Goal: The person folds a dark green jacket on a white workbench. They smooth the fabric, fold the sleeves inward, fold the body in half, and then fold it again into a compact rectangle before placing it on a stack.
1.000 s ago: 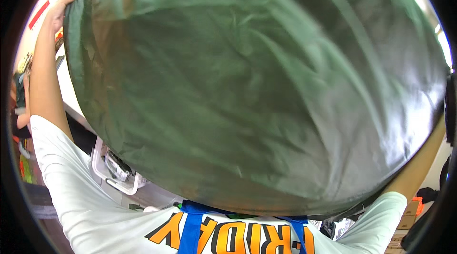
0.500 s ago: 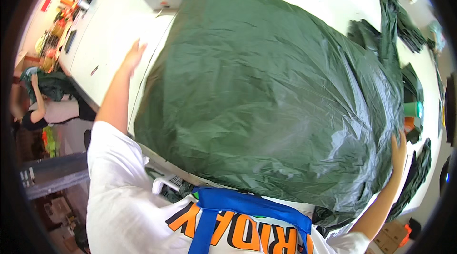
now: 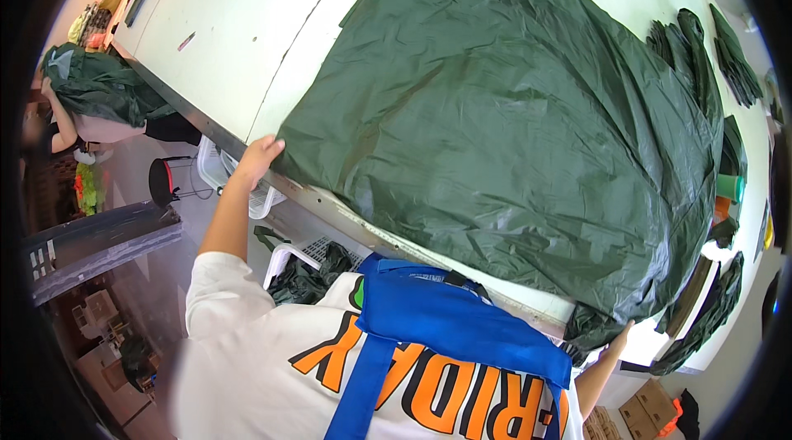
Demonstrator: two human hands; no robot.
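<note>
A large dark green, shiny sheet of thin fabric (image 3: pixel 495 126), wrinkled all over, is spread across the white table (image 3: pixel 239 35). At its near left corner, by the table's edge, my left hand (image 3: pixel 261 159) has its fingers closed on the fabric. My right hand (image 3: pixel 615 343) is at the near right edge of the sheet, its fingers closed around the bunched material and partly hidden. Between my hands, the sheet's near border lies along the table's front edge.
Folded dark green pieces (image 3: pixel 734 56) and a green roll (image 3: pixel 729 186) lie at the table's right. Below the front edge is a white basket (image 3: pixel 290 262) with dark fabric. Another person (image 3: pixel 107 126) handles green fabric at far left. Cardboard boxes (image 3: pixel 648 411) stand lower right.
My left hand has come down and nearer, from above the table to the sheet's corner. My right hand has moved nearer along the right edge. The sheet's far left part has shifted and creased.
</note>
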